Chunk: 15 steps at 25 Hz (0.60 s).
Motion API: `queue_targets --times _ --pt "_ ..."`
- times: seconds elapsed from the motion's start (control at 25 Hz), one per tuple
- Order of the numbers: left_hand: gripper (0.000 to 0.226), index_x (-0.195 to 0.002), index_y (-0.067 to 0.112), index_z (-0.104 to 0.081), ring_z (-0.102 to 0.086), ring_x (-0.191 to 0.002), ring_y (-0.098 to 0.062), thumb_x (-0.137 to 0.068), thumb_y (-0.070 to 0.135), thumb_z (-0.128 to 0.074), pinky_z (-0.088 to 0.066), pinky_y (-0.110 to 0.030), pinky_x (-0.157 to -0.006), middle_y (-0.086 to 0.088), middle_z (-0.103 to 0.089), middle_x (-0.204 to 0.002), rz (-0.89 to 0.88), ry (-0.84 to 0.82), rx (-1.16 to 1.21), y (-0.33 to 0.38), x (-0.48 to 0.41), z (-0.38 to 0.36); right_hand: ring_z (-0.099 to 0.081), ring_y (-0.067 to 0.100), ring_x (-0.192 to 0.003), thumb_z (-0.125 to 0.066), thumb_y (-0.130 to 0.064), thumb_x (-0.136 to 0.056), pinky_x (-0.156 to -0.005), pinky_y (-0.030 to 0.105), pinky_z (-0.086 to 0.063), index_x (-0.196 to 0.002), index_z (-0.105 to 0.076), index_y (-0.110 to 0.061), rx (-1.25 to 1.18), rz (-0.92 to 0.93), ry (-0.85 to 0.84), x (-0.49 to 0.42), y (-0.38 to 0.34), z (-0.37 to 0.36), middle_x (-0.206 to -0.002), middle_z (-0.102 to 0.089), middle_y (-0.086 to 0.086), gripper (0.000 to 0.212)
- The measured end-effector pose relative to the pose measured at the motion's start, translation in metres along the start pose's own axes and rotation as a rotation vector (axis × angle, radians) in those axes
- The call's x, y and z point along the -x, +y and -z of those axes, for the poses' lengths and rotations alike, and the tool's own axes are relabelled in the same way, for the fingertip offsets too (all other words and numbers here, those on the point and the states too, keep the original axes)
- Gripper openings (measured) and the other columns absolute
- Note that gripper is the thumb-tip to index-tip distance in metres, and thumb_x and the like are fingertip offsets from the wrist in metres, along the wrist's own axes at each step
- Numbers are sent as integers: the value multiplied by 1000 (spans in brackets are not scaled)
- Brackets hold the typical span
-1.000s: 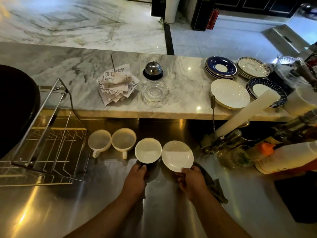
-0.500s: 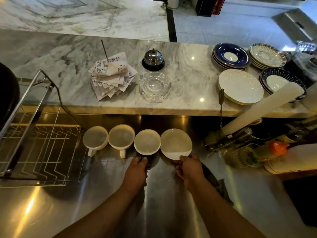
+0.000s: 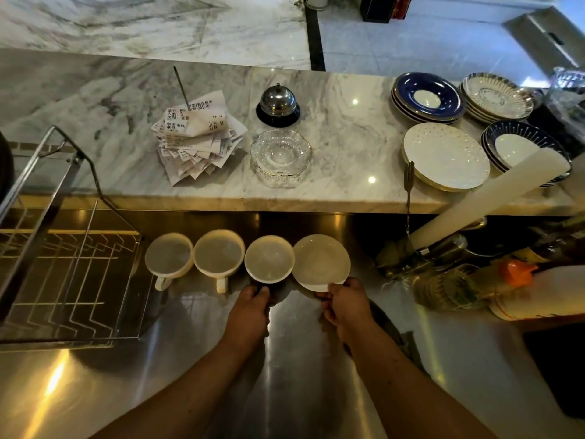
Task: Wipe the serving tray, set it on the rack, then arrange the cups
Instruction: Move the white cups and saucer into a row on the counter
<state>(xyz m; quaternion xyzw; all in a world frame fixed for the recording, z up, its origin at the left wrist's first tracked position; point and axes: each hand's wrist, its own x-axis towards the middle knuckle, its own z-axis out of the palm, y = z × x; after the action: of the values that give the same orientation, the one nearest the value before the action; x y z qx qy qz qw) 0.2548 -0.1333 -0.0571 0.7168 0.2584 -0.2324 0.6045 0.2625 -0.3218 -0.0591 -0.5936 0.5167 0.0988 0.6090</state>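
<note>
Three white cups stand in a row on the steel counter beside a white saucer point(image 3: 320, 262). The left cup point(image 3: 169, 255) and the middle cup point(image 3: 219, 251) have their handles turned toward me. My left hand point(image 3: 251, 307) grips the dark handle of the third cup point(image 3: 269, 258). My right hand point(image 3: 346, 304) pinches the saucer's near rim. The wire rack point(image 3: 68, 270) stands at the left of the cups. A dark round shape point(image 3: 4, 166), possibly the tray, shows at the far left edge.
A marble ledge point(image 3: 342, 137) behind holds a receipt spike point(image 3: 196, 137), a bell point(image 3: 278, 104), a glass dish point(image 3: 280, 156) and stacks of plates point(image 3: 446, 155). Bottles and a white roll point(image 3: 487, 198) crowd the right. A dark cloth point(image 3: 408, 343) lies under my right forearm.
Both hands have pushed the third cup and the saucer slightly away from me, into line with the other two cups. My view has tilted closer to the counter.
</note>
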Motion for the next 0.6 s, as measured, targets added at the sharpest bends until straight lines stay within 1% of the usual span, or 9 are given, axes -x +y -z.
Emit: queue_targets --times 0.08,0.12,0.24,0.32,0.4,0.48,0.52,0.56,0.6 --pt "21 -107 20 -61 -61 -76 -25 -105 35 -47 -49 -39 -70 -9 -69 -90 -21 -14 -3 -1 -2 -1 -65 21 -72 -57 -12 -100 -60 34 -55 -136 -53 -24 13 -6 -6 -1 0 1 -90 -67 7 38" --pt "21 -107 20 -61 -61 -77 -25 -105 35 -47 -49 -40 -72 -9 -69 -90 -34 -19 -6 -1 -3 -1 -65 20 -72 -57 -12 -100 -58 33 -54 -136 -53 -23 24 -1 -5 -2 0 1 -89 -66 5 38" --pt "22 -105 19 -63 -60 -75 -24 -105 35 -47 -49 -41 -72 -6 -69 -86 -51 -29 -26 -2 -5 -2 -63 18 -68 -59 -14 -100 -50 29 -48 -135 -54 -22 81 33 12 -5 1 2 -85 -65 0 36" --pt "26 -100 18 -65 -60 -69 -24 -104 37 -48 -49 -41 -70 -2 -67 -76 -51 -33 -42 -3 -6 -2 -65 18 -68 -61 -15 -99 -51 29 -47 -131 -56 -18 149 78 31 -7 1 2 -81 -68 1 32" --pt "29 -95 19 -66 -61 -65 -24 -105 39 -47 -48 -40 -66 -3 -69 -74 -79 -26 -89 -2 -5 -1 -69 21 -72 -63 -17 -98 -60 37 -56 -126 -58 -14 248 136 42 -9 3 3 -83 -73 6 29" --pt "28 -94 24 -66 -66 -73 -22 -105 41 -47 -49 -35 -67 -1 -73 -82 -126 -4 -172 -1 -3 0 -71 27 -84 -65 -22 -96 -79 47 -61 -123 -59 -11 403 214 65 -10 2 4 -96 -73 11 30" --pt "26 -96 27 -66 -67 -79 -19 -104 42 -46 -48 -34 -68 2 -73 -87 -156 13 -231 -1 -3 2 -70 30 -92 -65 -25 -95 -84 47 -60 -123 -59 -10 499 264 80 -10 2 6 -104 -72 12 32" --pt "25 -100 28 -65 -67 -84 -17 -104 45 -46 -47 -31 -68 5 -72 -92 -181 27 -291 0 -2 4 -69 30 -96 -65 -28 -94 -85 45 -59 -122 -59 -10 587 312 92 -9 1 8 -109 -71 13 34" --pt "25 -107 30 -65 -65 -88 -15 -103 47 -46 -45 -30 -70 8 -70 -97 -203 41 -345 0 -1 6 -67 28 -96 -65 -30 -94 -81 40 -56 -121 -58 -9 661 356 100 -9 0 9 -111 -70 13 35"
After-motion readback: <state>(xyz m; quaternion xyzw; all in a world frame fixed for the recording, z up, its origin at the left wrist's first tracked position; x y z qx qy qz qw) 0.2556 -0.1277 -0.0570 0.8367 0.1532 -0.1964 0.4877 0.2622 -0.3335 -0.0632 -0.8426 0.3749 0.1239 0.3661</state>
